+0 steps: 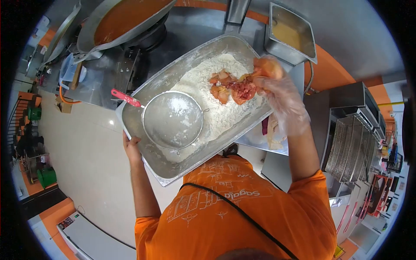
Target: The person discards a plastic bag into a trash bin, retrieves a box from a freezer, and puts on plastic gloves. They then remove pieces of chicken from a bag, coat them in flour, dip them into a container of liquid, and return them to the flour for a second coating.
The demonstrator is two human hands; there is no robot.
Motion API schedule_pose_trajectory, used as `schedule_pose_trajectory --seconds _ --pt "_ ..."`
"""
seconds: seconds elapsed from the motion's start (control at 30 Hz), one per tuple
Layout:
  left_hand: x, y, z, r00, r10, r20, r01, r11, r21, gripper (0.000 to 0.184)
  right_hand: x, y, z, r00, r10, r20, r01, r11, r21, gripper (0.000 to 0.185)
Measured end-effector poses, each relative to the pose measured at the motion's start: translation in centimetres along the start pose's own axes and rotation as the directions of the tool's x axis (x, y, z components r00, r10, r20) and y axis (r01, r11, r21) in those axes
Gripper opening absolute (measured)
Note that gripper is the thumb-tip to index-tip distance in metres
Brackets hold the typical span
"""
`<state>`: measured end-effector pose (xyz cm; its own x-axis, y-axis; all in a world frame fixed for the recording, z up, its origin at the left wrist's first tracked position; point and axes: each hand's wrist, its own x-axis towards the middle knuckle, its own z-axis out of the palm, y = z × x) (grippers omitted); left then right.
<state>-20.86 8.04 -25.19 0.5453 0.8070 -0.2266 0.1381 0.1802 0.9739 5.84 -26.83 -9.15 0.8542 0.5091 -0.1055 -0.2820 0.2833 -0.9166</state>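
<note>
A large metal tray (158,78) of white flour (227,117) lies tilted across the view in front of me. My left hand (131,145) is closed on its near left rim. My right hand (281,97), in a clear plastic glove and blurred by motion, is over the tray's right end. Its fingers are around a glossy orange piece of raw chicken (266,68). Just left of them, more raw chicken pieces (240,91) lie on the flour. A round sieve (173,120) with a red handle (125,98) rests in the tray's left part, dusted with flour.
A wide pan of orange-brown liquid (125,19) sits on a burner at the back left. Behind the tray on the right stands a deep metal container of yellowish liquid (288,34). Wire fryer baskets (351,147) are at my right.
</note>
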Motion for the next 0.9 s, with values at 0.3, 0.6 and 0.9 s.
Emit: schedule_pose_trajectory --seconds 0.3,0.6,0.9 --pt "0.4 -0.6 -0.3 0.999 -0.040 -0.006 0.040 0.999 0.023 0.065 -4.1 -4.5 5.6 0.987 -0.134 0.087 0.086 0.905 0.417 0.035" --pt "-0.1 0.2 0.3 0.996 -0.070 -0.056 0.072 0.996 0.044 0.072 -9.3 -5.2 5.4 0.968 -0.242 0.063 0.235 0.967 0.094 0.032" --pt "0.1 -0.3 -0.2 0.997 -0.057 -0.059 0.063 0.992 0.108 0.073 -11.4 -7.1 2.8 0.930 -0.351 0.109 0.368 0.886 -0.282 0.030"
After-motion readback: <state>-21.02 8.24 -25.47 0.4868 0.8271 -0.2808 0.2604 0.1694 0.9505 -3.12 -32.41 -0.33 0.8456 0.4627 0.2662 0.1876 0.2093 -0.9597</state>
